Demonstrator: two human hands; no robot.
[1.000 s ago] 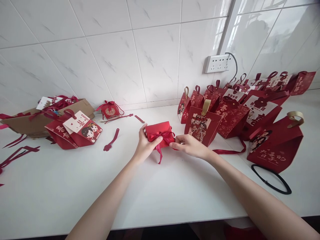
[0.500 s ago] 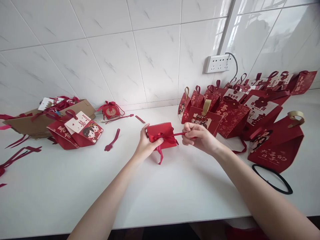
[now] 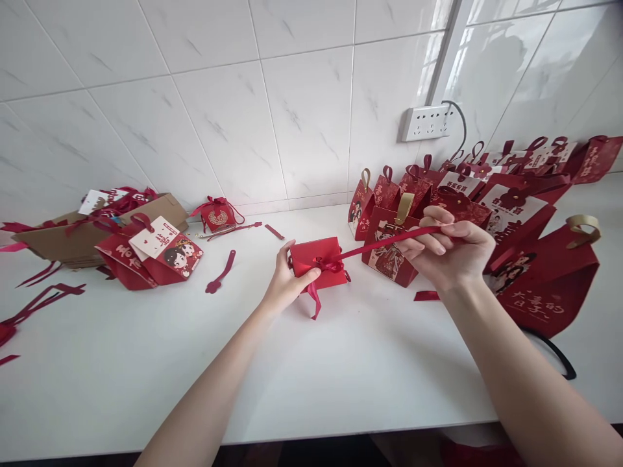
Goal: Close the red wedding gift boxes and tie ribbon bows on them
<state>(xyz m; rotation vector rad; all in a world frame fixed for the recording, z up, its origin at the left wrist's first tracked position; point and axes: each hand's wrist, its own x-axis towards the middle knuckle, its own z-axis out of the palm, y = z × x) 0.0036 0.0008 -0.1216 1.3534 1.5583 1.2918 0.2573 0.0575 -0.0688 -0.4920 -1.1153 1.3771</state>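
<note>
A small bright red box [image 3: 318, 251] lies at the middle of the white table. My left hand [image 3: 291, 280] grips its left side, with the thumb pressed on the ribbon knot at the front. From that knot a red ribbon [image 3: 377, 242] stretches taut up to the right. My right hand [image 3: 446, 250] pinches the ribbon near its far end, in front of the red gift boxes. A short ribbon tail [image 3: 314, 302] hangs below the knot.
Many red gift boxes [image 3: 545, 285] fill the right side. Brown cardboard [image 3: 58, 241] with ribbons, two red boxes [image 3: 170, 256] and a small red pouch [image 3: 217, 215] stand left. A black ring [image 3: 555, 353] lies front right. A power strip [image 3: 428, 123] is on the wall.
My right hand has moved away to the right, and a longer stretch of ribbon now shows between it and the knot. My left hand stays on the box.
</note>
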